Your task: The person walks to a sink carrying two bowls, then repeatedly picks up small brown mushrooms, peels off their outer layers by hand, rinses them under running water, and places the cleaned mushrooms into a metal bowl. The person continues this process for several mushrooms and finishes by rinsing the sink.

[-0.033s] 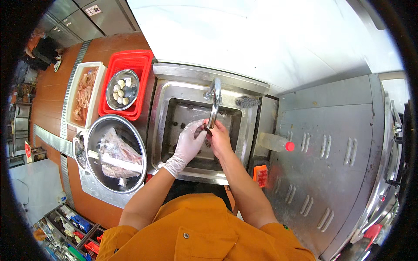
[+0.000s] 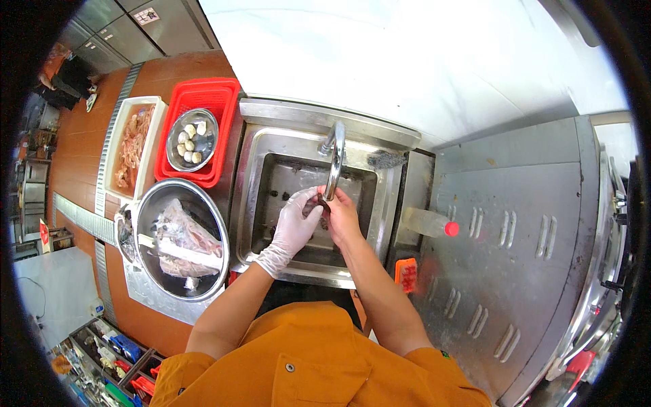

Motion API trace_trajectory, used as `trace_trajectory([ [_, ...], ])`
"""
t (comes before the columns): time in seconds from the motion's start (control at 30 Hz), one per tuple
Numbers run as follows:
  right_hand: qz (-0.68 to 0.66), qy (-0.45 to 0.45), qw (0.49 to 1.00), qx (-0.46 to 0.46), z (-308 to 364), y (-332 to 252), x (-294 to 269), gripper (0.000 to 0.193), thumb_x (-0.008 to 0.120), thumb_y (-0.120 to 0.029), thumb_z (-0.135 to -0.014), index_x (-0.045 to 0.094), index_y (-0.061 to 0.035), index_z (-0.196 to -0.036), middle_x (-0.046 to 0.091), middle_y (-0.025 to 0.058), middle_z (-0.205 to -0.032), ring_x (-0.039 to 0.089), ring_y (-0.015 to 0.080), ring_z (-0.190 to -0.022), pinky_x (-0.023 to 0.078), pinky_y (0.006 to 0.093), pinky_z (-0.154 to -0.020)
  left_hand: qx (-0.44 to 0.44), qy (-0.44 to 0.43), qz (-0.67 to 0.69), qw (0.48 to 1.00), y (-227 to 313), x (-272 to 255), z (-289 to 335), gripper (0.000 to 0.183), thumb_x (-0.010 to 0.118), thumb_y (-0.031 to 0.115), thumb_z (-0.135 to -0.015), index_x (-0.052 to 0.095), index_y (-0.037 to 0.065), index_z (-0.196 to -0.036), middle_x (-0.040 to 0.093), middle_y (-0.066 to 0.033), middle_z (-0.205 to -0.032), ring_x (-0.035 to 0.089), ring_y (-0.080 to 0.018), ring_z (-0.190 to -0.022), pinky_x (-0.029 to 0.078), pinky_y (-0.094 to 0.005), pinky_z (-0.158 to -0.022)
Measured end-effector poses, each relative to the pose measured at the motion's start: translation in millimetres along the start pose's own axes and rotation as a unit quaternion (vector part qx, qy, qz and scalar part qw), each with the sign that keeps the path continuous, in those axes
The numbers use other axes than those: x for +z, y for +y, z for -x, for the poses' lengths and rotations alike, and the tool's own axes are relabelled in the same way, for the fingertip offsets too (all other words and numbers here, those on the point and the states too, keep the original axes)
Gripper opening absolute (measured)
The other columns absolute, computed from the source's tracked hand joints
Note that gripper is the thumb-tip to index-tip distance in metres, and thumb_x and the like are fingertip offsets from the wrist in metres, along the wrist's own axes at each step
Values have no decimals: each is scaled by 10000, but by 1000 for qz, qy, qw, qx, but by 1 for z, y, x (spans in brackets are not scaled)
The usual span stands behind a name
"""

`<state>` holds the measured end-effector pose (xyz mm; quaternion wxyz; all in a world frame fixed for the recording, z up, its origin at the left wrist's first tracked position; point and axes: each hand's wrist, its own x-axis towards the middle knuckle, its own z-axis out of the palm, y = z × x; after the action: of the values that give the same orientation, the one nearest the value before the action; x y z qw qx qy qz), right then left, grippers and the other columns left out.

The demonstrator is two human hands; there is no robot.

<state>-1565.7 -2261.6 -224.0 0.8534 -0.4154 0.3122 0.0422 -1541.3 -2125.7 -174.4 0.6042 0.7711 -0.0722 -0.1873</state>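
Over the sink (image 2: 285, 258), both of my hands meet directly below the curved metal faucet (image 2: 336, 166). My left hand (image 2: 296, 220), in a white glove, has its fingers closed at a small dark piece (image 2: 321, 201). Bare, my right hand (image 2: 342, 216) pinches at the same piece from the other side. Fingers and the spout cover most of it, so its kind cannot be made out. Small dark bits lie scattered on the sink bottom. To the left, a metal bowl (image 2: 178, 157) with several pale round pieces (image 2: 189, 146) rests in a red plastic basket (image 2: 224, 95).
Left of the sink, a large metal basin (image 2: 146, 271) holds a big pale chunk (image 2: 186, 230). Beyond stands a white tub (image 2: 157, 125) of pinkish meat. On the right are a red-capped bottle (image 2: 424, 222), an orange brush (image 2: 406, 275) and a steel cabinet (image 2: 515, 230). Another person (image 2: 64, 74) stands far left.
My hands stay almost in place under the faucet, and the dark piece shows slightly less between them. In the far left background, the other person has shifted a little.
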Motion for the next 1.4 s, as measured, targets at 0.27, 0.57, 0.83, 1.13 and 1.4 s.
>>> trace_trajectory([
  [0.27, -2, -24, 998, 50, 20, -3, 12, 252, 661, -319, -1044, 672, -105, -1176, 704, 26, -1033, 647, 134, -935, 502, 303, -797, -5, -2, -62, 998, -2, -6, 14, 584, 796, 105, -877, 588, -23, -1407, 681, -189, -1253, 708, -264, -1122, 562, -362, -983],
  [0.57, 121, -106, 987, -6, 43, -20, -1, 314, 683, -250, -1034, 612, -56, -1271, 688, 42, -1101, 638, 134, -938, 536, 311, -828, -3, -55, -70, 996, 6, -26, 11, 532, 801, 138, -904, 637, 25, -1397, 759, -137, -1161, 739, -196, -983, 586, -332, -891],
  [0.83, 94, -37, 991, -88, 44, -9, -10, 179, 719, -198, -1013, 693, -44, -1101, 693, -3, -941, 630, 89, -814, 523, 260, -706, 105, -38, -153, 982, 24, -14, 11, 392, 841, 181, -853, 720, 0, -1179, 752, -194, -1076, 754, -315, -938, 592, -365, -842],
  [1.13, 169, 13, 984, -52, 35, -24, -6, 332, 593, -379, -1084, 726, -77, -1123, 650, -39, -864, 566, 64, -726, 447, 231, -631, 59, -18, -132, 989, 28, -4, 10, 394, 802, 124, -890, 681, 14, -1249, 744, -175, -1075, 747, -303, -939, 588, -373, -844],
  [1.4, 161, -71, 984, -29, 48, -13, -3, 398, 492, -435, -1117, 658, -83, -1033, 614, -17, -865, 519, 98, -730, 415, 256, -672, 41, -76, -14, 996, 1, -11, 7, 323, 586, 234, -1079, 587, 9, -1311, 694, -182, -1054, 677, -282, -972, 527, -368, -923],
])
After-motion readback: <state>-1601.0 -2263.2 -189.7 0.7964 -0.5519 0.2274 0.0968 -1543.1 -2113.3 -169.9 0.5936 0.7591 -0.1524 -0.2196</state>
